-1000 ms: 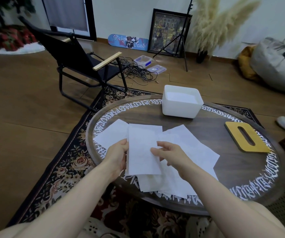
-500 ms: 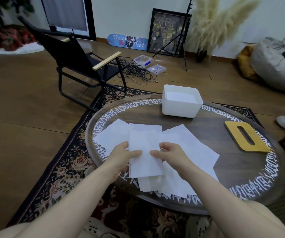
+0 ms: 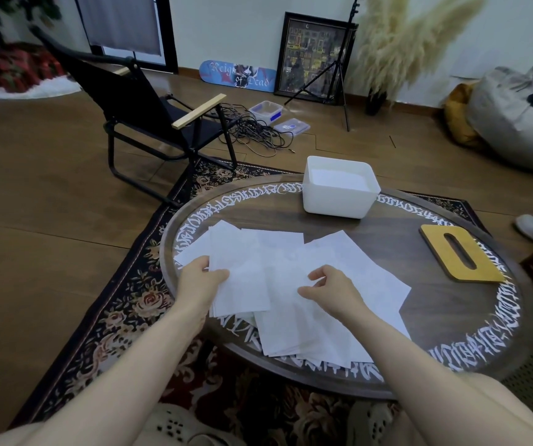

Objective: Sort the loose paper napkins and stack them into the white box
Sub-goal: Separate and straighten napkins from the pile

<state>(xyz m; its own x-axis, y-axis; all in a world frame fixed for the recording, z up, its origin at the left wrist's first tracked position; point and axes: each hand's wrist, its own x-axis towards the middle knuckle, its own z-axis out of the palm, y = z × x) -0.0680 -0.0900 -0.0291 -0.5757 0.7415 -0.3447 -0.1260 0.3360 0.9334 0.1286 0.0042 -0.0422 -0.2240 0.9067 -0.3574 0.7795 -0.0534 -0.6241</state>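
Several loose white paper napkins (image 3: 348, 265) lie spread and overlapping on the near half of the round dark table (image 3: 397, 252). My left hand (image 3: 199, 280) grips a small stack of napkins (image 3: 242, 278) by its left edge, just above the table. My right hand (image 3: 329, 289) rests on the loose pile to the right, fingers curled and pinching at a sheet. The white box (image 3: 339, 202) stands at the table's far edge with white napkins lying flat inside it.
A yellow wooden lid with a slot (image 3: 459, 257) lies on the table's right side. A black folding chair (image 3: 149, 114) stands on the floor to the far left, with cables (image 3: 258, 133) and a tripod (image 3: 339, 75) behind. A patterned rug lies beneath.
The held stack has moved left and now stays in my left hand alone. My right hand let go of it and dropped onto the loose pile to the right.
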